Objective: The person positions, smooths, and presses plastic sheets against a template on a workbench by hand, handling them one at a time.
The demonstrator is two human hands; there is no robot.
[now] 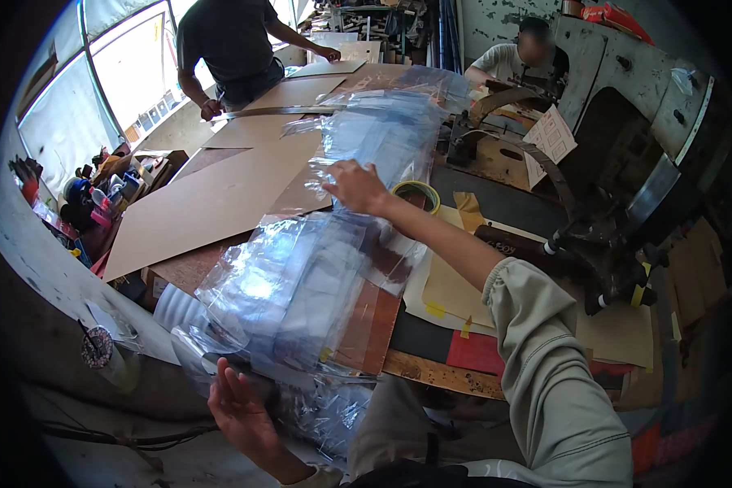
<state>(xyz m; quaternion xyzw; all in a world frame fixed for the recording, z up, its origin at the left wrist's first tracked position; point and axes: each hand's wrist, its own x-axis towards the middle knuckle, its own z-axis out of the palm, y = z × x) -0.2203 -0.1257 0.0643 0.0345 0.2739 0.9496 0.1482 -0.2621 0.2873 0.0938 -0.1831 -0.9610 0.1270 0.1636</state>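
Note:
My left hand (pixel 244 411) is raised at the table's near left corner, fingers stretched out and nothing in them. It is close to a near stack of clear plastic sheets (pixel 281 285), which lies glossy and wrinkled on the reddish-brown table. My right hand (pixel 356 187) reaches forward over the gap between that stack and a far stack of clear plastic sheets (pixel 382 134). Its fingers are apart and slightly bent, with the tips close to the plastic; whether they touch it I cannot tell. A roll of yellow tape (pixel 417 195) lies just right of my right wrist.
Large brown boards (pixel 220 195) cover the table's left side. A standing person (pixel 228 53) handles a long strip (pixel 281 111) at the far left; another person (pixel 525 61) sits behind. A heavy machine (pixel 618 187) stands right. A drink cup (pixel 98 348) is at lower left.

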